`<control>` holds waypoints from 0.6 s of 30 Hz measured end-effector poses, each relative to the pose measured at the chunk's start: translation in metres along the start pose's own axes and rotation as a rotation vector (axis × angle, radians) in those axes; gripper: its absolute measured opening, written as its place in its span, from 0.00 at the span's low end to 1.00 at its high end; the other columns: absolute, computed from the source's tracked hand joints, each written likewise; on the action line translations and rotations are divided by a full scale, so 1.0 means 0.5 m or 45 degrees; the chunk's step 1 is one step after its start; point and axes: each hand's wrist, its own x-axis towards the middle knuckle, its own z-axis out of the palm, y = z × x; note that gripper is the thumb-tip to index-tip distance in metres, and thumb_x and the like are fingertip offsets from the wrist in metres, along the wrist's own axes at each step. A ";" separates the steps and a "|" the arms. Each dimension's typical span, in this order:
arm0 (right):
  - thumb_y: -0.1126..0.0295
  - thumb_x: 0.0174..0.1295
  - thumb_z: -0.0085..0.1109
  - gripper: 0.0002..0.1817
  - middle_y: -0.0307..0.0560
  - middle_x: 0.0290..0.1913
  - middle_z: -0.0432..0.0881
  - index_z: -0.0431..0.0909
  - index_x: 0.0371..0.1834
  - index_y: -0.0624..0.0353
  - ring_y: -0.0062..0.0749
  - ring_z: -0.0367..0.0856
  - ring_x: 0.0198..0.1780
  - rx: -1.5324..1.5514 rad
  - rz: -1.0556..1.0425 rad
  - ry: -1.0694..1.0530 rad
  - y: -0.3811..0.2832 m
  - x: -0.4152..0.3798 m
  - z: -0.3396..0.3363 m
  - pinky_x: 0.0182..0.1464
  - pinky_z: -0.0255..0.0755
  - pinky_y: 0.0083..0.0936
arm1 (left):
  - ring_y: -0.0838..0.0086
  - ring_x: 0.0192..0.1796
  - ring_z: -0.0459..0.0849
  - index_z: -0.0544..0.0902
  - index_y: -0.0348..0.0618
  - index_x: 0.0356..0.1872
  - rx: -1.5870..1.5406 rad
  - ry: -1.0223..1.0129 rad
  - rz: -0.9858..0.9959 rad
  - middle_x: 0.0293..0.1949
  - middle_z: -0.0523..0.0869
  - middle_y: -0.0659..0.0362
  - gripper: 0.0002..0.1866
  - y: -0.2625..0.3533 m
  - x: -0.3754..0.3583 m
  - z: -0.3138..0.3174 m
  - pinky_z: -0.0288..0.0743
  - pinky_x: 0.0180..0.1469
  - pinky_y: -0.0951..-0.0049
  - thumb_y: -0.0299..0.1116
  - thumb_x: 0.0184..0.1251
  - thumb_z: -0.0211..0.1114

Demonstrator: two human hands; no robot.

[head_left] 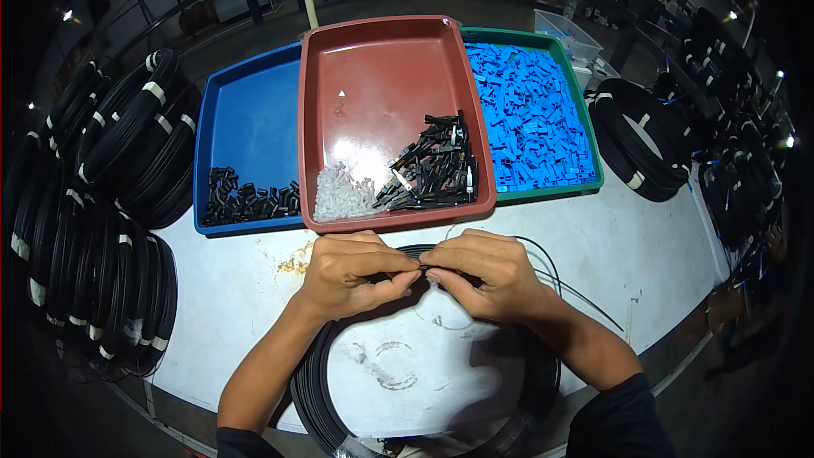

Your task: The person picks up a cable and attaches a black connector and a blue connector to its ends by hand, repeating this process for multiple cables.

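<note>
My left hand (360,276) and my right hand (483,273) meet fingertip to fingertip over the far side of a coil of black cable (315,382). Both are closed in a pinch. Something small and dark shows between the fingertips, mostly hidden, and I cannot make out its kind. A small clear bit shows just under the right thumb. The coil lies on the white table (653,263), with clear tape around its near side. From behind my right hand a loose loop of black cable (585,295) curves out to the right.
Beyond my hands stand a red tray (309,119) of clear and black parts, a blue tray (206,136) of short black pieces and a green tray (592,136) full of blue clips. Stacked cable coils (140,140) flank the left; another coil (606,140) lies right.
</note>
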 end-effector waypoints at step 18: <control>0.78 0.58 0.70 0.07 0.48 0.38 0.87 0.86 0.40 0.63 0.41 0.87 0.37 0.033 0.011 -0.064 0.007 -0.004 0.001 0.39 0.81 0.33 | 0.66 0.35 0.92 0.92 0.36 0.37 -0.004 -0.073 -0.140 0.34 0.93 0.52 0.08 0.014 0.004 -0.016 0.84 0.42 0.70 0.24 0.54 0.77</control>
